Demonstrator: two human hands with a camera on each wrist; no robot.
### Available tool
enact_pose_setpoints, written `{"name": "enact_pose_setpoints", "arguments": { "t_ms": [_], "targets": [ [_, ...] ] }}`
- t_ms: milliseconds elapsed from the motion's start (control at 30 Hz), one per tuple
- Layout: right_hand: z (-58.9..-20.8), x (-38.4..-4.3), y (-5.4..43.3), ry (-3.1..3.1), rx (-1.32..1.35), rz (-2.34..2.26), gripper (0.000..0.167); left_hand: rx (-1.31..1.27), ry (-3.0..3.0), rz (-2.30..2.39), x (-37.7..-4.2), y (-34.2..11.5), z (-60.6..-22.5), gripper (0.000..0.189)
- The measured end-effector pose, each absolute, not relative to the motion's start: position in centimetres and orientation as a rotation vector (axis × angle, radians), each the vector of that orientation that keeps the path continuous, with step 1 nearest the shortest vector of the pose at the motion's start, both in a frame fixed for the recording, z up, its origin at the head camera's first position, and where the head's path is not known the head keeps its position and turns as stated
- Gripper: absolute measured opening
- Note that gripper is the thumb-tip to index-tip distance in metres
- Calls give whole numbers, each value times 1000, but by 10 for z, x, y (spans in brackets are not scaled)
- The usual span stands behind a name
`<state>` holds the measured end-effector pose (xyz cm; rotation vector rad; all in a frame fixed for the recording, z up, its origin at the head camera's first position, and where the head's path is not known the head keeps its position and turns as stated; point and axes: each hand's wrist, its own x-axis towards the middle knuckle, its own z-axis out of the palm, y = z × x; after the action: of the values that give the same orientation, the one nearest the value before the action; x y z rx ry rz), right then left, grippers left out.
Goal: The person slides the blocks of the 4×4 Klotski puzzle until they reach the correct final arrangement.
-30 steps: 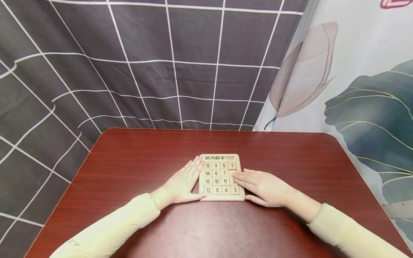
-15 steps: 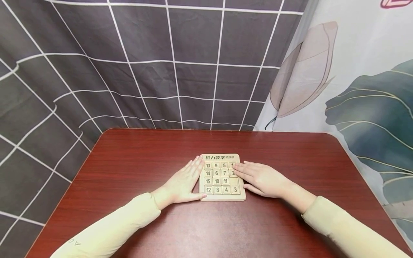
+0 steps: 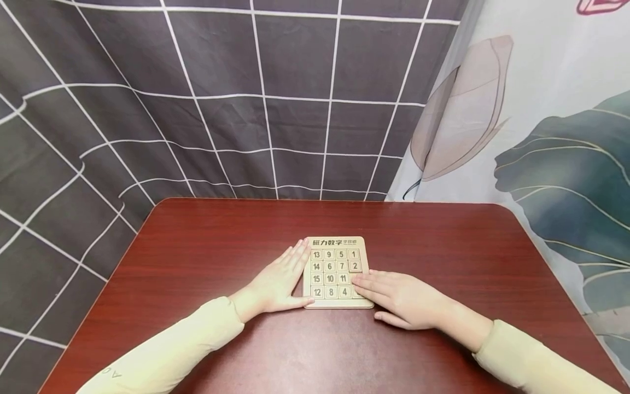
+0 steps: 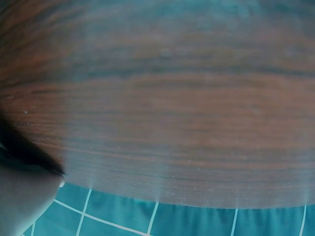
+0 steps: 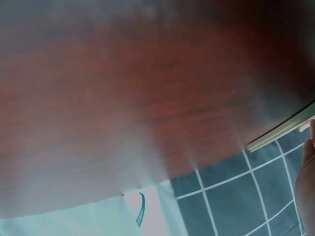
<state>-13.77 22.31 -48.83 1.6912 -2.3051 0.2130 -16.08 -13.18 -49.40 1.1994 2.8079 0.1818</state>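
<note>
A pale wooden number sliding puzzle [image 3: 337, 305] lies flat on the table, with printed characters along its top. My left hand [image 3: 275, 282] rests against its left side, fingers straight along the edge and thumb at the lower left corner. Only a sliver of the left hand [image 4: 24, 204] shows in the left wrist view. My right hand [image 3: 406, 298] lies over the puzzle's lower right side with straight fingers, fingertips touching the right column below the 2 tile [image 3: 355, 266]. Those fingers hide the lower right squares. In the right wrist view, the puzzle's edge [image 5: 283, 132] appears beside the fingers [image 5: 307, 182].
The reddish-brown table [image 3: 236, 230] has rounded far corners. Behind it hangs a dark curtain [image 3: 295, 126] with a white grid. A pale leaf-patterned curtain [image 3: 531, 87] hangs at the right.
My right hand first slid the 2 tile up beneath the 1 tile, then moved back down to the lower right squares. The left hand stays in place.
</note>
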Motion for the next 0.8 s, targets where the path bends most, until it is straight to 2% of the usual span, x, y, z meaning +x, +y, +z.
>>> {"name": "enact_pose_setpoints", "arguments": {
  "t_ms": [200,600,800],
  "targets": [
    [-488,-131,225,-2307,1682,195,57,1199,2813,174,-160,-132,-495,111],
    [-490,-152,222,-2337,1644,164,52,1202,2809,181,-161,-132,-497,112],
    [-489,-152,219,-2341,1650,166,53,1216,2817,186,-161,-132,-498,111]
  ]
}}
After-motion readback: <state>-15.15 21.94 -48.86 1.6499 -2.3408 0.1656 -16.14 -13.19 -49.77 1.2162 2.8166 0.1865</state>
